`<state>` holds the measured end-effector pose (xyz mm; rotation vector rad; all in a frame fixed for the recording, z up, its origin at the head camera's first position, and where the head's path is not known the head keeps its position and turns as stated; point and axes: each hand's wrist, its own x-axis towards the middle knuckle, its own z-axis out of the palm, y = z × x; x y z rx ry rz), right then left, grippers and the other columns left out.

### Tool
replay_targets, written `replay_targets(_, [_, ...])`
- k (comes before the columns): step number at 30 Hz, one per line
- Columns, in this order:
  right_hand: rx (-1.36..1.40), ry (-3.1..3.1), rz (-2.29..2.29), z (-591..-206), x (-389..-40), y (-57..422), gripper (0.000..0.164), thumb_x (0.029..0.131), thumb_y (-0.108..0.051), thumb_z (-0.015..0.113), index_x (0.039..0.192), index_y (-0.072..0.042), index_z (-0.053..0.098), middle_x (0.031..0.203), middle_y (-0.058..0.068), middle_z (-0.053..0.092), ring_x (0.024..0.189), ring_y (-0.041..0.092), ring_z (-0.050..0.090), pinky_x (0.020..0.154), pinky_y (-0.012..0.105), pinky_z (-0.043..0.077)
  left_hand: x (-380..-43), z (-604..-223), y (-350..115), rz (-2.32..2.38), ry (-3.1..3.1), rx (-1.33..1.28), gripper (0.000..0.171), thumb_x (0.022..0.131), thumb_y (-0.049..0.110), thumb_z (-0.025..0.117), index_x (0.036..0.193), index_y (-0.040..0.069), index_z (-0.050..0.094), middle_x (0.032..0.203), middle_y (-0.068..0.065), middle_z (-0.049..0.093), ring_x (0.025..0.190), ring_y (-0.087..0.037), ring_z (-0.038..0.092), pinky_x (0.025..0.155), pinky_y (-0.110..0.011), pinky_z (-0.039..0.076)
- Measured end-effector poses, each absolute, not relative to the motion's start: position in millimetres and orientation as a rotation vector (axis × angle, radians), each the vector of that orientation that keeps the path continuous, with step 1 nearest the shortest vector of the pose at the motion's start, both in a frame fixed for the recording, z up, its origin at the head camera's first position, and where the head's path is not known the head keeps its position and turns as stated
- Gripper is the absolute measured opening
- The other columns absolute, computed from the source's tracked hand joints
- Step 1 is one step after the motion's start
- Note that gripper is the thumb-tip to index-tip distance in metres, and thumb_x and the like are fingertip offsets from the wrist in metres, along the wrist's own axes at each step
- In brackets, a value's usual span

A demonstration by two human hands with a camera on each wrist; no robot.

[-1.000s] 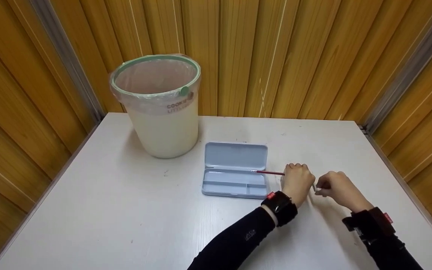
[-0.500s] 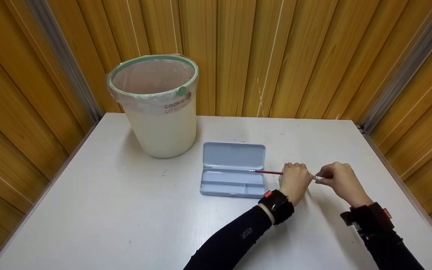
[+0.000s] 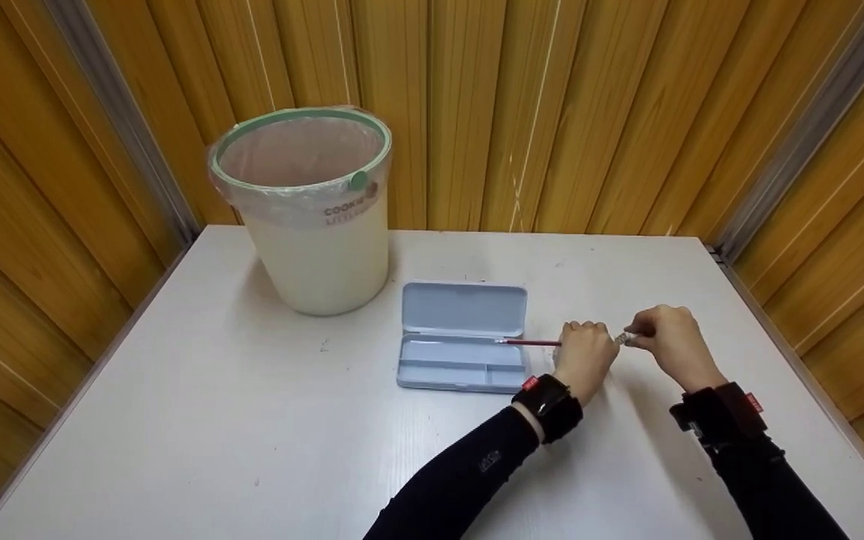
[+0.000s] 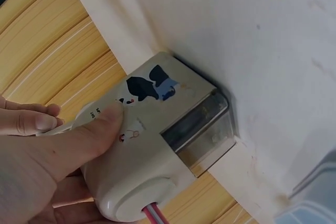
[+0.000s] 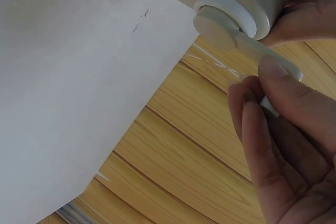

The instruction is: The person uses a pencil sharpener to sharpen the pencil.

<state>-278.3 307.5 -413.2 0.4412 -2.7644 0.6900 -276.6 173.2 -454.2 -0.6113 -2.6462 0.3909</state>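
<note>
My left hand (image 3: pixel 586 361) grips a cream pencil sharpener (image 4: pixel 147 145) with printed pictures and a see-through shavings drawer (image 4: pixel 207 137). In the head view that hand hides most of the sharpener. A red pencil (image 3: pixel 531 343) sticks out of the sharpener's left side, its other end over the open pencil case. On the opposite side, my right hand (image 3: pixel 673 341) pinches the knob of the sharpener's crank (image 5: pixel 262 56) between thumb and fingers. The crank arm slants away from its hub in the right wrist view.
A light blue pencil case (image 3: pixel 464 311) lies open left of the sharpener, with divided compartments. A cream bucket (image 3: pixel 319 262) with a green rim and plastic liner stands at the back left. Wood-patterned walls (image 3: pixel 469 112) enclose the white table (image 3: pixel 252 420).
My right hand has swung upward and a little left in the head view, turning the crank with it. The left hand keeps its hold on the sharpener, and the view has shifted slightly.
</note>
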Motion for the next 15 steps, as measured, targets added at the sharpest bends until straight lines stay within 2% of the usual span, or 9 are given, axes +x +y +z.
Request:
replay_targets(5, [0.446, -2.727, 0.647, -415, -279, 304, 0.006, 0.075, 0.005, 0.077, 0.074, 0.003, 0.072, 0.074, 0.019, 0.071, 0.065, 0.030, 0.065, 0.058, 0.031, 0.046, -278, -454, 171, 0.413, -2.643, -0.620, 0.024, 0.099, 0.030, 0.049, 0.104, 0.034, 0.072, 0.092, 0.016, 0.067, 0.080, -0.003, 0.063, 0.069, -0.021, 0.047])
replay_targets(15, [0.414, -2.640, 0.546, -424, -286, 300, 0.005, 0.078, 0.006, 0.074, 0.078, 0.007, 0.070, 0.077, 0.024, 0.071, 0.069, 0.041, 0.067, 0.064, 0.051, 0.051, -277, -458, 173, 0.379, -2.568, -0.617, 0.026, 0.099, 0.025, 0.046, 0.097, 0.030, 0.072, 0.088, 0.015, 0.067, 0.077, -0.005, 0.063, 0.065, -0.021, 0.047])
